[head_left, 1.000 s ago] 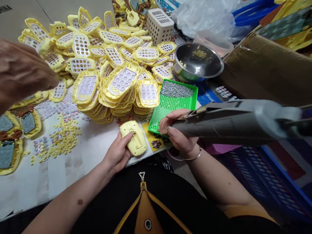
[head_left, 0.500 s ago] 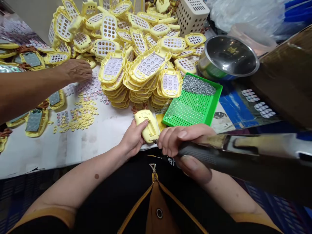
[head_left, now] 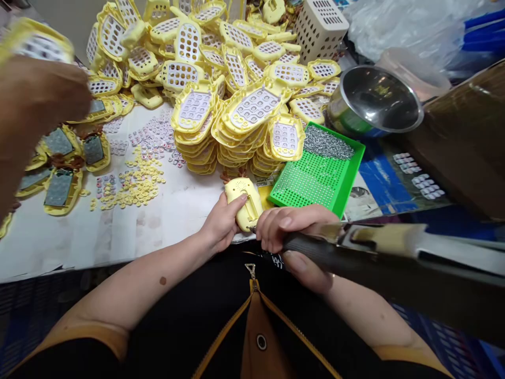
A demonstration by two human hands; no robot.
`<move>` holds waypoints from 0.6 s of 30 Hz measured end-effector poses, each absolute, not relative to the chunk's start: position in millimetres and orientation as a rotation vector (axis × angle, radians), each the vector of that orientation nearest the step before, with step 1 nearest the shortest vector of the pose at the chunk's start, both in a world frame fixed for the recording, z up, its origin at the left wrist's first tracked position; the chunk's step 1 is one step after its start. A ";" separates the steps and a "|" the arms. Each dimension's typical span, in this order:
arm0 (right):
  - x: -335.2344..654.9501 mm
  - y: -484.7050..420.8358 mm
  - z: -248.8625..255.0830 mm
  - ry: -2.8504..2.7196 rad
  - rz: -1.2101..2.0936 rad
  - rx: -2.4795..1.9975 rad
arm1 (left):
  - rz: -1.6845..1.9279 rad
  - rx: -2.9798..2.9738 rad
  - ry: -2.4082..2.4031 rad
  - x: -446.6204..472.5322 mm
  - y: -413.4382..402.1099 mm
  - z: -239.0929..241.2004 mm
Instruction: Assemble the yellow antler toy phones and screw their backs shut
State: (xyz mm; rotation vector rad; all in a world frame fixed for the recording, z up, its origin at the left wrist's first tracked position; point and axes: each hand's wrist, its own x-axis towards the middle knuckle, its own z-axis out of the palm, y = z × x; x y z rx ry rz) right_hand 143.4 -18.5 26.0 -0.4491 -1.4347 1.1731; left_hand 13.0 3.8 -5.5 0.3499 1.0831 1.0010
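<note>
My left hand [head_left: 221,223] is closed round a small yellow plastic toy-phone casing [head_left: 244,202], back side up, at the near edge of the table. My right hand [head_left: 294,231] grips a long grey electric screwdriver [head_left: 379,258]. Its tip touches the lower end of the casing. A green perforated tray [head_left: 319,179] with a heap of small metal screws [head_left: 329,145] at its far end lies just right of the casing.
A big pile of yellow keypad shells [head_left: 221,79] fills the far middle of the table. Loose yellow buttons [head_left: 134,184] lie left. A steel bowl [head_left: 374,100] and a white perforated basket [head_left: 319,29] stand behind. Another person's hand [head_left: 35,105] holds a shell at left.
My right hand brought the screwdriver from over the green tray down to the casing. The other person's hand rose from the table, now blurred at upper left.
</note>
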 end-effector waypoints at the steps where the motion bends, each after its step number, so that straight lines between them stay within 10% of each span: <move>1: 142.2 -18.3 25.0 -1.427 1.187 -0.443 | 1.010 0.349 1.081 13.3 3.7 -5.5; 18: 130.7 -4.7 19.2 -1.316 1.323 -0.293 | 0.995 0.361 1.141 14.3 4.0 -5.9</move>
